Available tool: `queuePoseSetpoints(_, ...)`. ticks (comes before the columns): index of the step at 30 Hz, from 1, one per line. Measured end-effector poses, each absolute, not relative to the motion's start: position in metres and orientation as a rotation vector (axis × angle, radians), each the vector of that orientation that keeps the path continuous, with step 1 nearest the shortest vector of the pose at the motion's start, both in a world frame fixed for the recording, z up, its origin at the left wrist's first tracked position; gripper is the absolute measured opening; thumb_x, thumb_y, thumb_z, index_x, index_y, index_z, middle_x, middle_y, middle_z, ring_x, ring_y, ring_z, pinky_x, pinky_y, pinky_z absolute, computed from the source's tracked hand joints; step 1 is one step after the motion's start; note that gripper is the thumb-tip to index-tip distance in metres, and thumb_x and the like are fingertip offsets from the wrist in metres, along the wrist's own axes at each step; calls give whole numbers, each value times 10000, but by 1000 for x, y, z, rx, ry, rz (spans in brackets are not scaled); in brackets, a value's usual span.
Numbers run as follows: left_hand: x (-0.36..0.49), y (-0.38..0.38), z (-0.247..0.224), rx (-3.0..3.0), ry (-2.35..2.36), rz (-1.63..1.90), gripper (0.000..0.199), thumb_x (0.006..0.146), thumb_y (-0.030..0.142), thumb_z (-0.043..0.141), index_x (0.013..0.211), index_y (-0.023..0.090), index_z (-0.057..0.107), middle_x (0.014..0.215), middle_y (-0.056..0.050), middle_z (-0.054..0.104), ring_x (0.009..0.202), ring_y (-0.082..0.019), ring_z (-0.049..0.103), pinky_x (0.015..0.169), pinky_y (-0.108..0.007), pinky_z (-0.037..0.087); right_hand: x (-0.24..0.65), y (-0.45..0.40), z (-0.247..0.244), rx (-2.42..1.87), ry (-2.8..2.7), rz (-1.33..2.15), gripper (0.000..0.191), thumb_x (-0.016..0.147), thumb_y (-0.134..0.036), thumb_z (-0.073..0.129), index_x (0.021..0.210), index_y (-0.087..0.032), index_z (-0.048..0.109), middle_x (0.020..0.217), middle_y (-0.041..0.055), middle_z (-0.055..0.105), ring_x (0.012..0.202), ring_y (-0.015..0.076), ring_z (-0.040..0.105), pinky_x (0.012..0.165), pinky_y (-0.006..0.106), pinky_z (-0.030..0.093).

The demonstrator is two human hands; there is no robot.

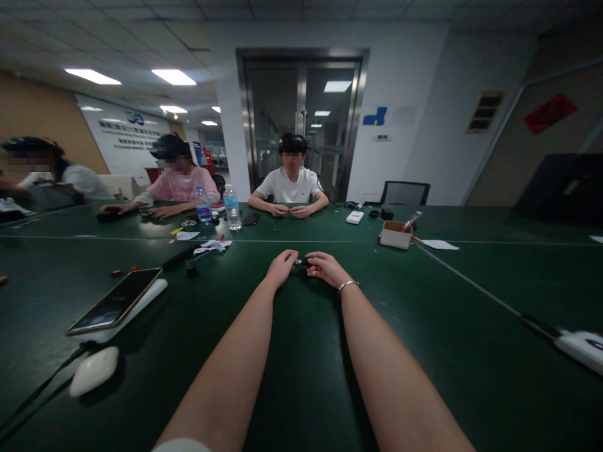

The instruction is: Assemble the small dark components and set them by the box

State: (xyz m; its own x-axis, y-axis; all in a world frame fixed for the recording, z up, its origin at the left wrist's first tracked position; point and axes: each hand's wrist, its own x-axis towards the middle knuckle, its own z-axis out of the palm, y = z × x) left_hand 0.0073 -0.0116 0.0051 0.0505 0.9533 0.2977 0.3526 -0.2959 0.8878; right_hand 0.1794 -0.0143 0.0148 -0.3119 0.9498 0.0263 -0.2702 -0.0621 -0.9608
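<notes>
Both arms reach forward over the green table [306, 351], and the hands meet near its middle. A small black piece with a silvery end [303, 262], shaped somewhat like a USB plug, sits between my fingertips. My right hand [326, 268], with a bracelet [348, 286] at its wrist, pinches the black part. At the silvery end, the fingers of my left hand [282, 266] are closed together. Fingers cover most of the piece, so its exact kind is unclear.
On the left lie a phone [117, 300] on a white box and a white mouse-shaped object [94, 371]. Water bottles [232, 208] stand farther back. A small open box [396, 235] and a white power strip [581, 348] are to the right. Several people sit around the table.
</notes>
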Motion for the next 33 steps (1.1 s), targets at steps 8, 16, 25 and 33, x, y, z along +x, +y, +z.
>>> queuePoseSetpoints(8, 4, -5, -2, 1769, 1216, 1311, 353, 688, 244, 641, 1034, 177, 628, 808, -29, 626, 646, -110, 544, 662, -244, 441, 180, -16, 16, -859, -1204, 1571, 162, 786, -39, 547, 918, -127, 581, 699, 48, 664, 503, 100, 627, 556, 235, 559)
queuePoseSetpoints(16, 5, -1, -6, 1734, 1165, 1244, 357, 808, 424, 516, 1031, 156, 593, 619, -3, 586, 547, -110, 533, 561, -231, 418, 179, -16, 16, -855, -1202, 1582, 162, 790, -26, 537, 917, -121, 574, 701, 41, 660, 507, 101, 635, 553, 234, 561)
queuePoseSetpoints(25, 4, -3, -4, 1700, 1216, 1296, 311, 729, 288, 617, 1022, 185, 618, 836, -30, 617, 687, -120, 563, 628, -230, 428, 180, -15, 16, -856, -1186, 1588, 163, 793, -29, 532, 921, -121, 573, 723, 59, 670, 507, 107, 638, 552, 237, 558)
queuePoseSetpoints(33, 4, -3, -4, 1707, 1156, 1280, 308, 761, 333, 587, 1010, 154, 610, 736, -27, 598, 616, -115, 537, 583, -232, 420, 180, -15, 16, -855, -1189, 1584, 155, 790, -36, 542, 913, -123, 578, 701, 47, 665, 515, 106, 641, 564, 240, 564)
